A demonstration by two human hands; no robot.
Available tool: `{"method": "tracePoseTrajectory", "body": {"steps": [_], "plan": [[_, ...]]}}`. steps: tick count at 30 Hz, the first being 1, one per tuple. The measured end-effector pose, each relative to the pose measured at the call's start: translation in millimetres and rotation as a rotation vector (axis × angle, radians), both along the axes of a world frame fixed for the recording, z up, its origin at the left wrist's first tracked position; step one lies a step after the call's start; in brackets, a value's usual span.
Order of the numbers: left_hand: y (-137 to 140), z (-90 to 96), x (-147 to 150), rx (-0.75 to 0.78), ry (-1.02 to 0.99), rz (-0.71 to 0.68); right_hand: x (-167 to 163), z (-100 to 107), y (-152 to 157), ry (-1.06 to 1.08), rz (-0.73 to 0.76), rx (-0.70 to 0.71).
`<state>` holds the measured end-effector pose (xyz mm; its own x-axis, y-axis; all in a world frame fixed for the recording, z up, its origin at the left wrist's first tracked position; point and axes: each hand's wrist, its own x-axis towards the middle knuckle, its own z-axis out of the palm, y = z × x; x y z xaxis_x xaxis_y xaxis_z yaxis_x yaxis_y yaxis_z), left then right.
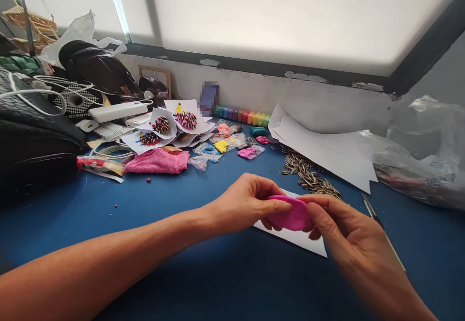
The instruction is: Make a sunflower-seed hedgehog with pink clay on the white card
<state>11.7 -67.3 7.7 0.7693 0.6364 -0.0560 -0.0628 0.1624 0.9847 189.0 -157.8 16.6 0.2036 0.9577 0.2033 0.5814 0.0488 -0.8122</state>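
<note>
A flattened piece of bright pink modelling clay (292, 216) is held up between both hands. My left hand (250, 202) pinches its left side, thumb lying across the near face. At the opposite edge, my right hand (345, 229) grips the clay between thumb and fingers. Below them a white sheet of paper (305, 242) lies on the blue table, partly covered by the hands. Beyond the hands is a heap of striped sunflower seeds (316, 183). The fingertips behind the clay are partly hidden.
Finished seed-and-clay figures (186, 119) sit on papers at the back. Clay packets (250, 152), a pink cloth (158, 161) and a row of coloured clay pots (243, 116) are nearby. A thin knife-like tool (372, 209) lies right, before white sheets (323, 151) and a plastic bag (425, 166). A black bag (36, 141) stands left.
</note>
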Motion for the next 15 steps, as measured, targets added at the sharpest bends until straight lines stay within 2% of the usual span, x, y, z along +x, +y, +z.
{"method": "tracePoseTrajectory", "body": {"steps": [4,8,12,15], "plan": [[-3.0,0.1,0.2,-0.008,0.034,-0.029,-3.7,1.6,0.1,0.011,0.038,0.003],[-3.1,-2.1,1.5,0.005,-0.018,-0.066,-3.2,3.2,-1.5,-0.017,0.027,0.011],[0.3,-3.0,0.7,-0.013,-0.048,-0.006,0.5,0.8,-1.5,-0.007,-0.054,0.001],[2.1,-2.3,-0.4,-0.041,-0.048,0.034,1.6,-2.4,0.0,-0.005,-0.025,-0.041]]}}
